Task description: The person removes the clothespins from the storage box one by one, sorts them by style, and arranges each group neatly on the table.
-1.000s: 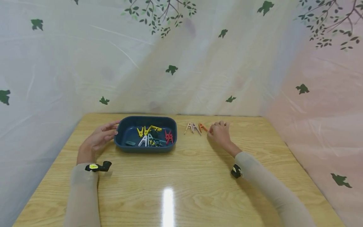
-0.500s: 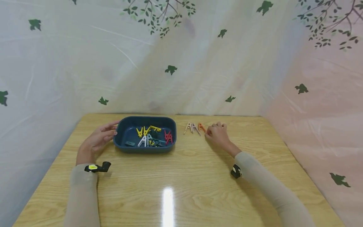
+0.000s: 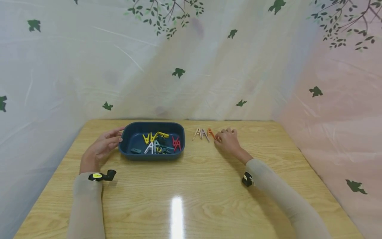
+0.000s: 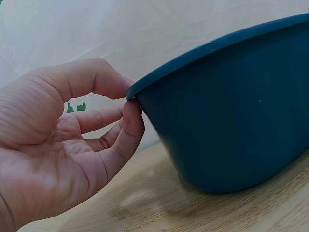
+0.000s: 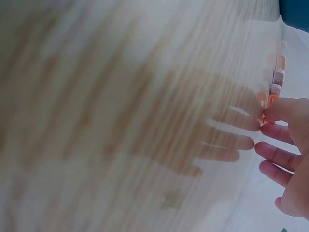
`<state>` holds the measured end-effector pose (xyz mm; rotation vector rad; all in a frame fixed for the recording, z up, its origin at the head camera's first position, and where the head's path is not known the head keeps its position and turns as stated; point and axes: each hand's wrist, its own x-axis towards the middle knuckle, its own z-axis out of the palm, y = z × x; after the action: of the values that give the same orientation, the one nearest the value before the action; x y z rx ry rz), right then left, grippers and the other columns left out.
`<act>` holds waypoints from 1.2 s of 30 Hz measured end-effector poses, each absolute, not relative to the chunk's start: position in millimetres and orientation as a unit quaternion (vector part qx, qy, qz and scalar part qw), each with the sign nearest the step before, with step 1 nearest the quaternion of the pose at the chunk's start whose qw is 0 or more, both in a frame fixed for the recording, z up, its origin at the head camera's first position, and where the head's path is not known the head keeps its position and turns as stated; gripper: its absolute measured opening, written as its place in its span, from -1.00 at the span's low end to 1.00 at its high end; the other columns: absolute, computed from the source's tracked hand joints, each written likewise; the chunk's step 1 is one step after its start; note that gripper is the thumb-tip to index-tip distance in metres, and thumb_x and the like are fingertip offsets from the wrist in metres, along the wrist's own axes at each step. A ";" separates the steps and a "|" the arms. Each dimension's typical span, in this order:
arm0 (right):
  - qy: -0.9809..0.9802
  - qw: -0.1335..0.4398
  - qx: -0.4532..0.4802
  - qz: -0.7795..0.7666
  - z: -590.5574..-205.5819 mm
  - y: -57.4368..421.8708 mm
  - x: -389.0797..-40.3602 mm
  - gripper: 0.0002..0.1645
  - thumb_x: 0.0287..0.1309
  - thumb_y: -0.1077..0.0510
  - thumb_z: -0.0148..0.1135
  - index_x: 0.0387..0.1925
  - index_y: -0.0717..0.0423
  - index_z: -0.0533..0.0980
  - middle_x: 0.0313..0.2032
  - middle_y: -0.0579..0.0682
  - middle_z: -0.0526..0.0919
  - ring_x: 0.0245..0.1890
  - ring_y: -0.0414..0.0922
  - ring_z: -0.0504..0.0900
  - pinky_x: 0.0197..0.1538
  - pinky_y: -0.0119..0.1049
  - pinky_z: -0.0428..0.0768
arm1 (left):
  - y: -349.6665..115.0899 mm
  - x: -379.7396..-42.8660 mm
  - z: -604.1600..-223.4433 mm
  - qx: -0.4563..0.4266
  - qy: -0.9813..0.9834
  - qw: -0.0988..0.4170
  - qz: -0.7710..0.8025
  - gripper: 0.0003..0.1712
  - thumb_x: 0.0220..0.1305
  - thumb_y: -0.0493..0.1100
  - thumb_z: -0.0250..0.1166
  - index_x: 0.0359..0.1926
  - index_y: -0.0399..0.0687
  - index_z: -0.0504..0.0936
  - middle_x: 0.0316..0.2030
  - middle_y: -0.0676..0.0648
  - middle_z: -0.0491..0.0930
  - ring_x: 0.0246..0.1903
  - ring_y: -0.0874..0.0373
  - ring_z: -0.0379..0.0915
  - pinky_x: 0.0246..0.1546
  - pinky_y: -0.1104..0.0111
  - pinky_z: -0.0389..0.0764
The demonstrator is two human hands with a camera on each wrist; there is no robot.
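On the far left, my left hand (image 3: 99, 147) holds the rim of a dark blue tub (image 3: 152, 158); in the left wrist view a digit lies on top and a bent finger sits under the rim (image 4: 193, 55). Inside the tub lie yellow clothespins (image 3: 162, 134), white clothespins (image 3: 149, 148), red clothespins (image 3: 176, 143) and dark teal ones. Right of the tub, my right hand (image 3: 229, 142) pinches the leg end of an orange clothespin (image 3: 210, 132) between thumb and index fingertips. A peach clothespin (image 3: 197, 133) and a lilac clothespin (image 3: 204, 134) stand beside it in a row.
Everything rests on a wooden table (image 3: 155, 192), the row near its back edge. Behind and at the right hangs a pale cloth (image 3: 209, 83) printed with leaves and birds. A light reflection (image 3: 177, 215) lies on the front of the tabletop.
My right hand has shifted slightly left, closer in against the orange clothespin. The left hand stays on the tub, and the whole view has drifted a little.
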<state>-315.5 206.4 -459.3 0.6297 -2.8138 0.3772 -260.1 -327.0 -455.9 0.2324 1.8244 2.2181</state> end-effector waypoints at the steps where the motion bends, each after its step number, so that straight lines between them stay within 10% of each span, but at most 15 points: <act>1: -0.961 0.115 0.215 0.129 -459.4 206.6 -316.1 -0.84 0.23 0.12 0.39 -0.24 0.14 0.69 -0.33 0.06 0.64 -0.21 0.06 0.46 0.11 0.20 0.22 | -327.2 -260.4 -455.8 0.079 0.628 0.130 0.763 -0.48 0.49 -0.43 0.06 0.23 0.22 0.59 -0.01 0.05 0.39 -0.12 0.35 0.54 -0.01 0.57 0.63; 21: -0.968 0.036 0.211 0.132 -448.1 207.1 -319.8 -0.73 0.21 0.12 0.39 -0.13 0.22 0.71 -0.31 0.09 0.67 -0.33 -0.03 0.57 -0.22 -0.09 0.49 | -327.2 -259.5 -455.9 0.070 0.643 0.135 0.751 -0.49 0.51 -0.39 0.08 0.33 0.19 0.50 0.02 0.05 0.35 -0.11 0.37 0.53 0.01 0.59 0.62; 30: -0.964 -0.077 0.172 0.187 -430.3 208.1 -322.2 -0.55 0.26 0.10 0.33 0.12 0.26 0.61 -0.12 0.19 0.69 -0.12 0.07 0.63 -0.02 -0.01 0.60 | -328.0 -258.7 -453.7 0.051 0.641 0.143 0.752 -0.44 0.51 -0.37 0.10 0.43 0.10 0.39 0.06 0.04 0.32 -0.08 0.37 0.52 0.04 0.59 0.61; 36: -0.951 -0.037 0.188 0.244 -417.6 197.5 -318.4 -0.51 0.28 0.11 0.32 0.14 0.32 0.57 0.02 0.35 0.68 0.05 0.25 0.64 0.11 0.12 0.61 | -327.5 -259.3 -454.4 0.055 0.639 0.136 0.755 -0.49 0.51 -0.38 0.10 0.34 0.16 0.48 0.05 0.03 0.33 -0.08 0.36 0.53 0.04 0.58 0.61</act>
<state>-318.4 197.5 -417.6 0.6065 -3.0588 0.7852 -259.3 -327.5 -454.4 0.1587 1.8490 2.1864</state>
